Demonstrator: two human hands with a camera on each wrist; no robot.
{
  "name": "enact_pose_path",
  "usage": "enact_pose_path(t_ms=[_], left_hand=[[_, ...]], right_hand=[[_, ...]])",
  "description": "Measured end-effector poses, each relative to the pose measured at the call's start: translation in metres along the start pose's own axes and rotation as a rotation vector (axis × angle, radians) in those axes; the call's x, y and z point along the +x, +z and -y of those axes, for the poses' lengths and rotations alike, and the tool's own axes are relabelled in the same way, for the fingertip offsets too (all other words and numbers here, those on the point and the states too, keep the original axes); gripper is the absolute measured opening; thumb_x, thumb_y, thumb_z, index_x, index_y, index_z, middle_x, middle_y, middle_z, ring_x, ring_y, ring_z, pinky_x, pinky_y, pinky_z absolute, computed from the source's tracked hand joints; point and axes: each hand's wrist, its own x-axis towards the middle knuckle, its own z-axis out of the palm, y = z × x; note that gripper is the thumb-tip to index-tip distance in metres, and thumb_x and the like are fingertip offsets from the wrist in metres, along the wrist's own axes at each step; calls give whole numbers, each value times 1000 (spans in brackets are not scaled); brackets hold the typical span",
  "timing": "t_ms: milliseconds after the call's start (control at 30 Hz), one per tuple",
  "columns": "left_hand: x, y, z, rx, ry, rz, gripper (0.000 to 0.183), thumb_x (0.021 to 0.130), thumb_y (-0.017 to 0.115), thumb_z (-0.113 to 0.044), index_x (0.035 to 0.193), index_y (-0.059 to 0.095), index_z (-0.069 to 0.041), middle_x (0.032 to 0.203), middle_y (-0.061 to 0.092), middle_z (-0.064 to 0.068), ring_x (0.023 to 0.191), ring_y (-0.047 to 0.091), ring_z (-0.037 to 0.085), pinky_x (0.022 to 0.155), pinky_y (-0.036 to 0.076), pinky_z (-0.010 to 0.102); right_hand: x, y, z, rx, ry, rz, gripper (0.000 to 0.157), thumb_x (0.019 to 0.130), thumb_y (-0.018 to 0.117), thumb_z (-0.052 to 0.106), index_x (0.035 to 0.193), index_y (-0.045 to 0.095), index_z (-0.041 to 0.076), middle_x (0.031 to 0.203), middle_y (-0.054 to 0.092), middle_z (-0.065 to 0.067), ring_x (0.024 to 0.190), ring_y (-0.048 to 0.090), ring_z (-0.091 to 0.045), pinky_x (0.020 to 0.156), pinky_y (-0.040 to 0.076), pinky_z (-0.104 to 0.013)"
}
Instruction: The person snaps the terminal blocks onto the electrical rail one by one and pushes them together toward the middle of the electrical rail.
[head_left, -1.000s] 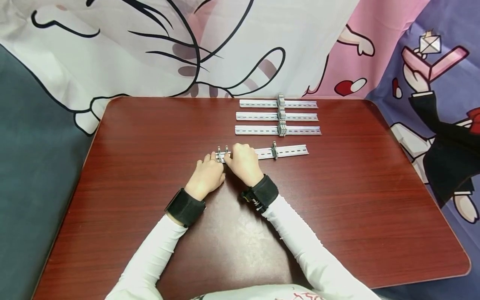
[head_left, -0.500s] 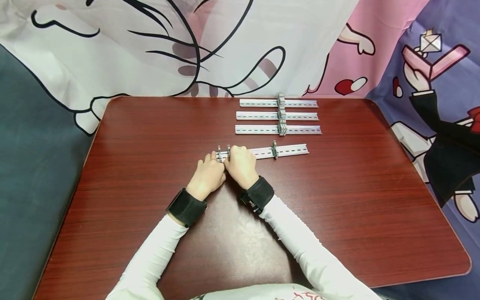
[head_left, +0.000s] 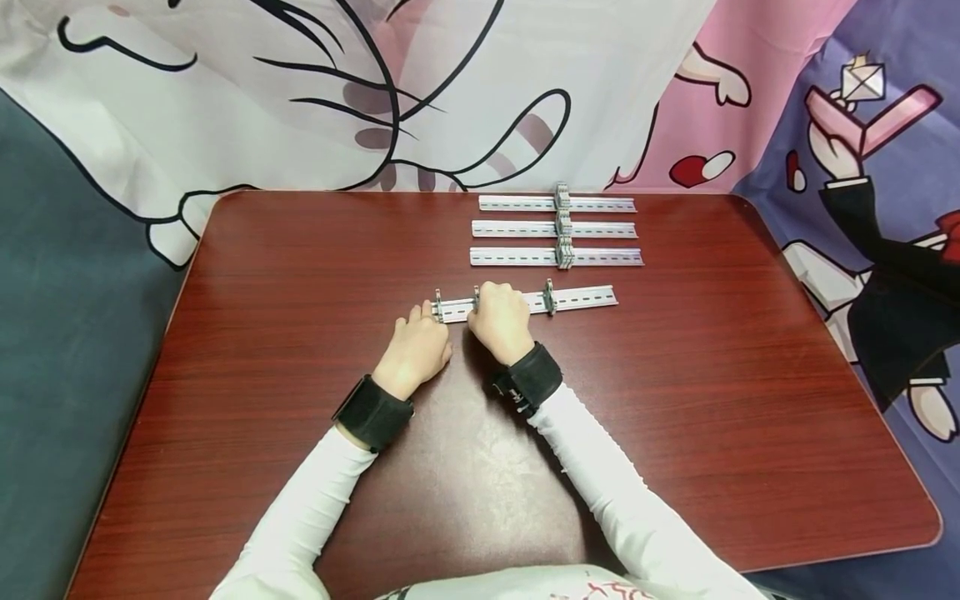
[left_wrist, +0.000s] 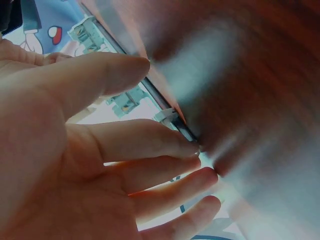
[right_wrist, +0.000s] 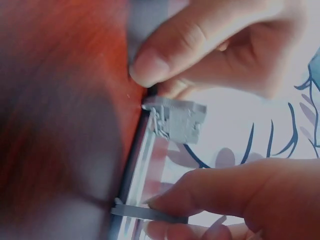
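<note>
A slotted metal DIN rail (head_left: 588, 297) lies slightly slanted on the table, bearing 3 thin upright grey terminal blocks. My right hand (head_left: 502, 321) has its fingers curled at the middle terminal block (right_wrist: 180, 120) and grips it, the thumb close beside it. My left hand (head_left: 412, 350) rests at the rail's left end, its fingers nearly straight and its thumb apart in the left wrist view. In the right wrist view, left fingertips lie on both sides of the left end block (right_wrist: 145, 213). The third block (head_left: 550, 297) stands right of my right hand.
Behind, three more rails (head_left: 517, 257) lie parallel near the table's far edge, each with a cluster of blocks (head_left: 565, 252) right of its middle. The reddish-brown table (head_left: 675, 417) meets a printed cloth (head_left: 480, 83) at its back.
My right hand has slid the middle block rightward along the rail, widening its gap from the left end block, mostly in the last half second. My left hand stays in place.
</note>
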Motion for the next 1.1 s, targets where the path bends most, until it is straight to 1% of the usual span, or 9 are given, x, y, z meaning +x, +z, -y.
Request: enact_pose_path(t_ms=[100,233,367,533,667,800,933,1100], left_hand=[[-1,0,0,-4,-1,-5,26,92,59,-18,103,71,3,140,44,36,125,47,46,94,44,56],[-2,-2,-1,-7,-5,-7,27,92,59,-18,103,71,3,140,44,36,125,47,46,94,44,56],[-2,-1,-1,-10,-8,-8,27,93,58,-18,104,71,3,140,44,36,124,47,46,94,43,56],[-2,0,-1,-9,-12,-6,30,93,57,-18,107,70,5,140,43,37,124,47,46,94,43,56],[-1,0,-1,-8,-17,9,32,94,56,-19,111,69,5,141,42,37,126,45,47,96,42,56],[0,1,-3,-3,-17,8,33,95,56,-19,112,69,6,141,42,37,126,46,47,96,43,56],[0,1,-4,5,-16,-5,33,94,56,-18,110,69,7,139,43,38,123,48,46,94,44,55],[-1,0,-4,7,-19,-10,32,94,56,-18,109,70,7,139,44,38,122,49,46,93,44,54]], right_hand=[[2,-2,-4,-15,9,12,9,77,68,12,70,67,6,79,72,-19,72,70,-37,57,55,-47],[7,-6,-12,-8,64,64,8,78,67,13,74,68,5,86,72,-21,77,70,-40,61,55,-50],[10,-10,-18,5,117,118,11,79,67,17,79,68,5,93,71,-22,83,69,-41,63,55,-52],[13,-15,-24,4,134,163,15,79,66,18,84,69,4,98,70,-22,89,68,-39,68,56,-51],[16,-20,-31,10,159,200,19,82,65,21,88,69,3,104,69,-24,96,66,-40,73,55,-51],[19,-24,-41,15,202,243,23,84,63,23,91,69,2,108,68,-24,98,66,-41,74,55,-51],[21,-29,-50,18,233,272,25,83,63,23,94,68,2,110,68,-24,98,66,-41,75,55,-52],[22,-34,-57,24,247,294,27,81,65,24,95,68,2,112,68,-23,99,66,-41,76,55,-51]])
